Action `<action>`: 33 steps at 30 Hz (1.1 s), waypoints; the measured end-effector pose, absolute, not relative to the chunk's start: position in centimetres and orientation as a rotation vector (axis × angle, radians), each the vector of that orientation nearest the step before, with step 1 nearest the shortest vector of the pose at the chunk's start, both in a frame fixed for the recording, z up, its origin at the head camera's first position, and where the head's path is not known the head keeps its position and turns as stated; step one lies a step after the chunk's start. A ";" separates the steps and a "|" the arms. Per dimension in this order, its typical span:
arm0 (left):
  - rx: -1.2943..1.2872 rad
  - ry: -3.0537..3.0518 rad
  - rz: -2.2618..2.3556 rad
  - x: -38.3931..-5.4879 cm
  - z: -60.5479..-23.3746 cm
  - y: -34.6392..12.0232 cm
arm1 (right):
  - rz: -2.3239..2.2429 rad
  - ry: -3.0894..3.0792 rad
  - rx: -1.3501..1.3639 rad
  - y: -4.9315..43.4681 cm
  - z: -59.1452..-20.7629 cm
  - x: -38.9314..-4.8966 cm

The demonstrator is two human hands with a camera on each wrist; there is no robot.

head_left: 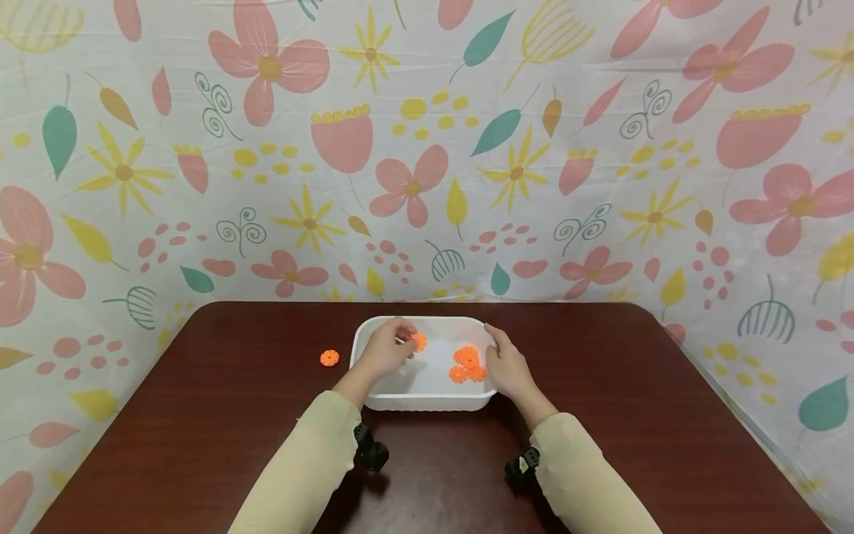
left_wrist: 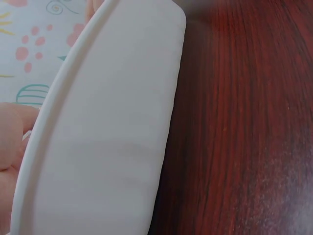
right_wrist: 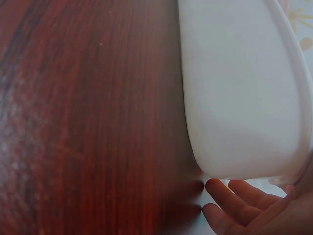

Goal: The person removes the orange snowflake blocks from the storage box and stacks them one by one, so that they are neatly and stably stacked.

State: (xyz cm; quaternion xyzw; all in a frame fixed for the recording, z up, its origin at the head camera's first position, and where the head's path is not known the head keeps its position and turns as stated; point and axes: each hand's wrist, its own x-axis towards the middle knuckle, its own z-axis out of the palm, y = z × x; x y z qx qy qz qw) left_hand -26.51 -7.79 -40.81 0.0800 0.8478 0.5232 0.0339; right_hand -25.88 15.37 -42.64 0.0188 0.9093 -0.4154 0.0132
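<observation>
The left grip (head_left: 387,348) pinches an orange flower-shaped disc (head_left: 419,342) over the white tray (head_left: 427,403); the right grip (head_left: 510,368) holds its right end. Best pinch lightly and brace the tray against sliding

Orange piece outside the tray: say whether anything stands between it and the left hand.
Yes, the white tray's left rim: the left hand is over the tray's inside, while the lone orange piece lies on the table beyond that rim.

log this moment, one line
left hand: pinches orange scalloped disc over white rectangular plastic tray; right hand: holds tray's right end; disc cluster: inside, right side; lone disc: outside, left
</observation>
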 end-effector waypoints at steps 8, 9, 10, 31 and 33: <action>0.264 2.598 1.631 -26.0 -40.5 -8.4 | -1.312 2.824 0.089 15.3 -42.9 -25.7; 0.258 2.600 1.629 -26.0 -40.5 -8.5 | -1.311 2.826 0.090 15.3 -42.9 -25.7; 0.252 2.602 1.629 -25.9 -40.4 -8.6 | -1.311 2.827 0.089 15.3 -42.9 -25.7; 0.156 2.557 1.834 -25.1 -39.2 -11.8 | -1.292 2.834 0.060 15.2 -42.6 -25.8; 0.147 2.555 1.851 -25.2 -39.2 -12.1 | -1.283 2.840 0.064 15.1 -42.5 -25.7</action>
